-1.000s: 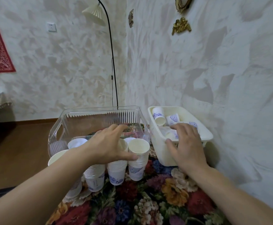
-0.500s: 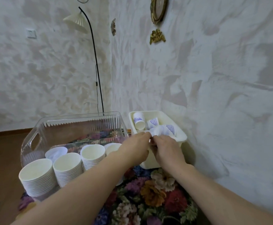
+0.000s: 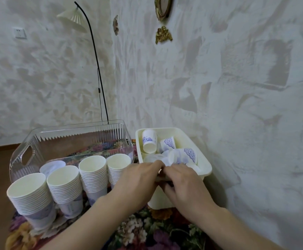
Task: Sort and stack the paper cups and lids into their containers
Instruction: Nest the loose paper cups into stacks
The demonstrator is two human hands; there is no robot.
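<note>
Cups of thin white paper with blue-violet printed motifs (image 3: 185,156) lie tumbled on their sides in the cream plastic bin (image 3: 205,164) by the wall, and both hands are pressed close together over its near edge. The left hand (image 3: 138,181) and right hand (image 3: 185,186) have their fingers curled down among the cups, seemingly pinching one between them, though their knuckles hide the contact, so I cannot tell what either truly holds. Such cups should weigh next to nothing and crush easily; better to take one lightly by the stiffer rolled rim. Left of the bin, four tall nested stacks of white paper cups (image 3: 93,175) stand on the floral tablecloth (image 3: 147,230), before the clear ribbed plastic tub (image 3: 71,139).
</note>
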